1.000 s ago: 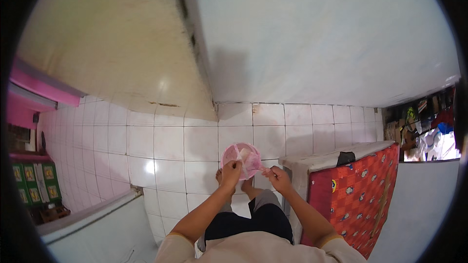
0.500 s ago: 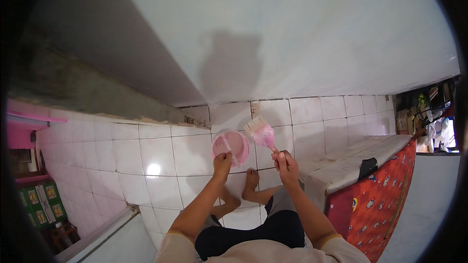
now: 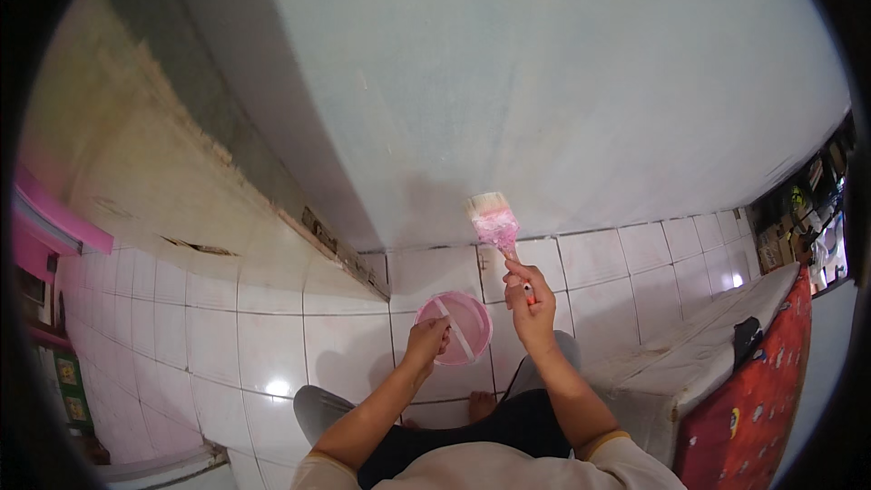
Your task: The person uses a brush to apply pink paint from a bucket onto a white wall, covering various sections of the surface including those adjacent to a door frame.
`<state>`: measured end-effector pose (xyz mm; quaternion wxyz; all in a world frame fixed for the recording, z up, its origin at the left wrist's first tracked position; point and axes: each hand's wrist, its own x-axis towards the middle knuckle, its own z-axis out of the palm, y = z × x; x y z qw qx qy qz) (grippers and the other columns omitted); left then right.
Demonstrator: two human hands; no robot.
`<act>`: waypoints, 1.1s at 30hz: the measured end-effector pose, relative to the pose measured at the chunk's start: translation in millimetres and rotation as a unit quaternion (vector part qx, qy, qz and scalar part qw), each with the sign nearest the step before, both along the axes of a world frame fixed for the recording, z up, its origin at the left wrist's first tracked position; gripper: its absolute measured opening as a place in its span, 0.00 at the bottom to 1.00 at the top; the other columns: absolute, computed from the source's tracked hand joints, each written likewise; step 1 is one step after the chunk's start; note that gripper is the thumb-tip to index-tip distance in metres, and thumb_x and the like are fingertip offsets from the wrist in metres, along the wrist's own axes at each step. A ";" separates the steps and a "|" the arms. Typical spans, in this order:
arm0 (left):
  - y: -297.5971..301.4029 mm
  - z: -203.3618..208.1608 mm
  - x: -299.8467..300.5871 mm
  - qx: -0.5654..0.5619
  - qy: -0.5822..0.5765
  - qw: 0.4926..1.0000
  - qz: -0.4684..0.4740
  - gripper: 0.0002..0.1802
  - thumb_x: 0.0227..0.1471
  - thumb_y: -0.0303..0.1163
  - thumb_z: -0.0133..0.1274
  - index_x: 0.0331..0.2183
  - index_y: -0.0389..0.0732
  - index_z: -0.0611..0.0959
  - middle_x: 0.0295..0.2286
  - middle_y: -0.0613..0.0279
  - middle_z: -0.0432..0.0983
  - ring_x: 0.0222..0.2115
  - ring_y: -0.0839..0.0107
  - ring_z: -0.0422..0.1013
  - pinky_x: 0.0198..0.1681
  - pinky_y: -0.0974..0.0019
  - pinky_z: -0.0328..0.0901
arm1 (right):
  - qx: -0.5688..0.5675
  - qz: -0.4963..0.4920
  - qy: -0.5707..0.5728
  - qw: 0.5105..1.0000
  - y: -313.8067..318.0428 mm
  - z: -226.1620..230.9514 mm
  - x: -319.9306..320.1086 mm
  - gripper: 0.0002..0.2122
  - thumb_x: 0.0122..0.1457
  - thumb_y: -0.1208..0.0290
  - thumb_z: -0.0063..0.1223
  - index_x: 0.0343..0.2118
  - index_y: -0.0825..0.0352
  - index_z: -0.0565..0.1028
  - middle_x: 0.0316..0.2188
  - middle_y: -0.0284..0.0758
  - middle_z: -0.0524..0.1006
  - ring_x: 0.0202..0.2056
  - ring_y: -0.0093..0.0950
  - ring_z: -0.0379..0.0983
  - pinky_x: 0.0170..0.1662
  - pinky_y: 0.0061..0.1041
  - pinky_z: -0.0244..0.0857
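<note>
In my right hand (image 3: 529,302) is a wide paintbrush (image 3: 496,225), my closed fingers wrapped round its handle. Its pale bristles point away from me toward the wall, and pink paint smears its lower part. Whether the bristles touch the wall, I cannot tell. My left hand (image 3: 428,345) is closed at the left side of a round pink bucket (image 3: 485,316), seemingly on the white band-like handle (image 3: 457,330) that crosses its top. Pinkish paint shows inside. The fingertips of the left hand are partly hidden.
Ahead rises a pale bluish wall (image 3: 544,91), meeting a white tiled floor (image 3: 354,345). A rough-edged wall end or panel (image 3: 181,181) juts in at left. At right stands a whitish slab-like piece (image 3: 671,363) beside red patterned cloth (image 3: 753,399). Cluttered items lie far right.
My body has lowered, knees now bent out to the sides. The paintbrush has moved forward to the wall's lower part, bristles pointing more straight ahead. The bucket stays in my left hand.
</note>
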<state>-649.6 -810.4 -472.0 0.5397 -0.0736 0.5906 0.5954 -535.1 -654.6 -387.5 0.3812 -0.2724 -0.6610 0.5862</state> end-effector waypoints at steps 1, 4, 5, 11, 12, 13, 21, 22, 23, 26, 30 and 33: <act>0.6 -6.1 -1.7 0.020 0.001 1.000 -0.001 0.13 0.57 0.35 0.55 0.23 0.43 0.74 0.17 0.72 0.65 0.15 0.81 0.58 0.16 0.75 0.51 | 0.018 -0.008 -0.004 1.000 -0.3 -0.8 -1.0 0.12 0.67 0.70 0.49 0.49 0.68 0.75 0.34 0.32 0.73 0.24 0.15 0.65 0.26 0.15 0.60; 4.7 -22.6 -6.4 0.034 0.016 0.999 0.001 0.12 0.56 0.35 0.56 0.24 0.43 0.73 0.18 0.72 0.65 0.15 0.82 0.58 0.16 0.75 0.51 | 0.099 -0.044 0.014 0.994 3.3 -8.1 -9.1 0.11 0.66 0.70 0.51 0.48 0.68 0.77 0.31 0.30 0.74 0.24 0.14 0.66 0.26 0.14 0.61; 7.6 -26.3 -6.8 0.020 0.019 1.000 0.006 0.11 0.56 0.34 0.56 0.25 0.44 0.73 0.18 0.72 0.64 0.15 0.82 0.58 0.17 0.75 0.51 | 0.105 -0.048 0.017 0.993 3.4 -5.9 -11.4 0.11 0.66 0.70 0.51 0.48 0.68 0.77 0.31 0.30 0.74 0.24 0.14 0.66 0.26 0.14 0.61; 6.7 -44.5 -25.4 0.041 -0.013 0.999 -0.015 0.10 0.55 0.33 0.53 0.23 0.44 0.73 0.17 0.72 0.64 0.14 0.81 0.59 0.14 0.75 0.50 | 0.199 -0.107 -0.043 0.973 4.7 26.5 -29.7 0.10 0.61 0.74 0.54 0.44 0.70 0.79 0.35 0.41 0.80 0.35 0.29 0.78 0.40 0.25 0.70; 6.4 -45.8 -29.3 0.047 -0.010 0.999 -0.016 0.10 0.55 0.33 0.53 0.23 0.44 0.73 0.17 0.72 0.64 0.14 0.81 0.59 0.14 0.75 0.50 | 0.225 -0.102 -0.055 0.967 6.8 29.9 -33.5 0.11 0.60 0.73 0.54 0.44 0.70 0.79 0.36 0.43 0.80 0.35 0.31 0.78 0.41 0.26 0.70; 7.8 -47.4 -27.6 0.045 -0.033 0.998 0.001 0.10 0.55 0.33 0.53 0.23 0.44 0.73 0.17 0.71 0.64 0.14 0.81 0.58 0.14 0.74 0.49 | 0.252 -0.097 -0.074 0.960 9.6 30.6 -32.9 0.11 0.59 0.73 0.54 0.44 0.70 0.79 0.36 0.44 0.80 0.35 0.34 0.78 0.41 0.28 0.71; -4.1 -48.7 -28.1 0.062 -0.028 0.998 0.000 0.09 0.55 0.33 0.54 0.24 0.44 0.74 0.18 0.71 0.65 0.14 0.81 0.58 0.14 0.73 0.48 | 0.341 -0.112 -0.112 0.927 26.7 33.9 -61.5 0.10 0.58 0.69 0.56 0.39 0.68 0.80 0.30 0.45 0.79 0.30 0.42 0.77 0.34 0.34 0.71; -4.4 -46.5 -29.6 0.057 -0.016 0.998 -0.012 0.10 0.55 0.34 0.54 0.24 0.44 0.74 0.18 0.71 0.65 0.14 0.80 0.58 0.14 0.73 0.48 | 0.357 -0.123 -0.108 0.920 30.5 38.1 -66.1 0.10 0.58 0.68 0.56 0.37 0.69 0.80 0.29 0.46 0.79 0.28 0.43 0.76 0.32 0.36 0.70; -6.3 -46.9 -31.0 0.052 -0.002 0.998 -0.022 0.11 0.56 0.34 0.54 0.24 0.44 0.74 0.18 0.71 0.65 0.15 0.80 0.58 0.15 0.74 0.49 | 0.357 -0.120 -0.107 0.920 33.3 46.5 -71.0 0.10 0.58 0.68 0.56 0.37 0.69 0.80 0.29 0.46 0.79 0.28 0.43 0.76 0.32 0.36 0.70; -12.9 -55.2 -33.9 0.054 0.017 0.998 -0.040 0.11 0.57 0.35 0.54 0.25 0.44 0.75 0.18 0.71 0.65 0.15 0.80 0.59 0.15 0.74 0.49 | 0.400 -0.135 -0.111 0.900 45.3 90.2 -79.3 0.11 0.59 0.66 0.55 0.32 0.70 0.79 0.24 0.46 0.76 0.24 0.44 0.73 0.29 0.37 0.67; -28.2 -67.1 -39.8 0.036 -0.001 0.999 -0.034 0.12 0.56 0.36 0.57 0.25 0.44 0.75 0.19 0.71 0.65 0.15 0.81 0.58 0.14 0.74 0.48 | 0.416 -0.153 -0.058 0.895 44.7 189.3 -91.3 0.12 0.59 0.64 0.55 0.32 0.70 0.79 0.18 0.44 0.74 0.20 0.40 0.71 0.27 0.34 0.65; -34.5 -69.9 -40.3 0.049 0.015 0.998 -0.045 0.13 0.56 0.38 0.57 0.25 0.44 0.75 0.18 0.71 0.64 0.15 0.81 0.58 0.14 0.74 0.49 | 0.378 -0.163 -0.006 0.911 30.2 238.7 -82.6 0.11 0.59 0.65 0.56 0.33 0.70 0.79 0.18 0.43 0.74 0.20 0.37 0.70 0.26 0.32 0.65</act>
